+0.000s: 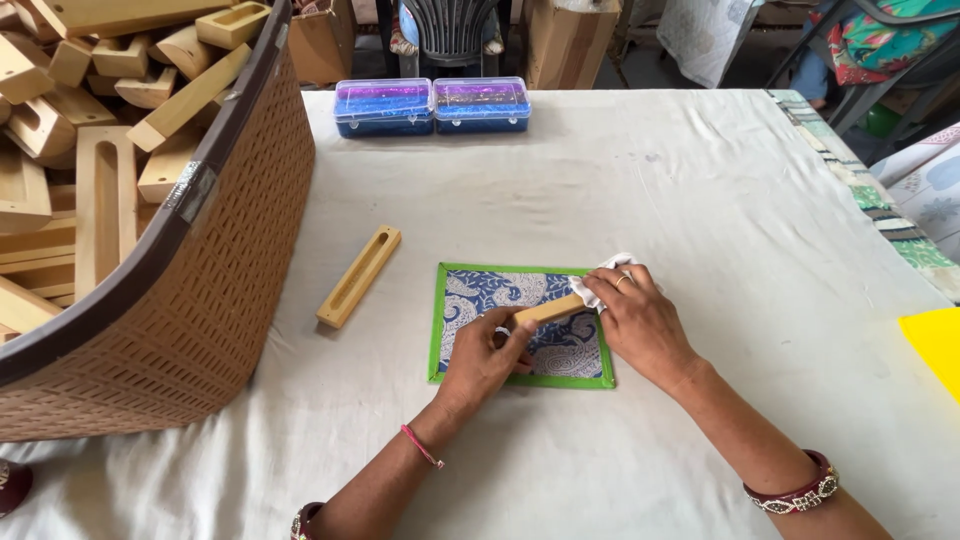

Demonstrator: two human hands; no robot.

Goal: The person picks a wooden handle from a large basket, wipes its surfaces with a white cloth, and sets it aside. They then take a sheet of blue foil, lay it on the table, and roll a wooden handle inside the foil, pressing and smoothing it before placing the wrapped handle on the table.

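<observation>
The left hand [483,362] pinches one end of a small wooden block [548,310] between thumb and fingers, holding it just above a blue patterned mat [480,295] with a green border. The right hand [640,325] closes around a white cloth [600,282] and presses it against the block's other end. The block looks light, stiff and smooth, so a firm pinch on its long sides near one end should hold it steady; the cloth is soft and bunches up easily in the fingers.

Left of the mat, a longer wooden piece with a slot [359,276] lies flat on the tabletop [720,200], which is covered with a pale sheet. Further left of the mat stands a large woven basket [200,300] heaped with similar slotted wooden pieces [100,190]. Beyond the mat, at the far edge, two clear plastic boxes [432,105] sit side by side, touching. Right of the mat, a yellow sheet [935,345] shows at the edge of view.
</observation>
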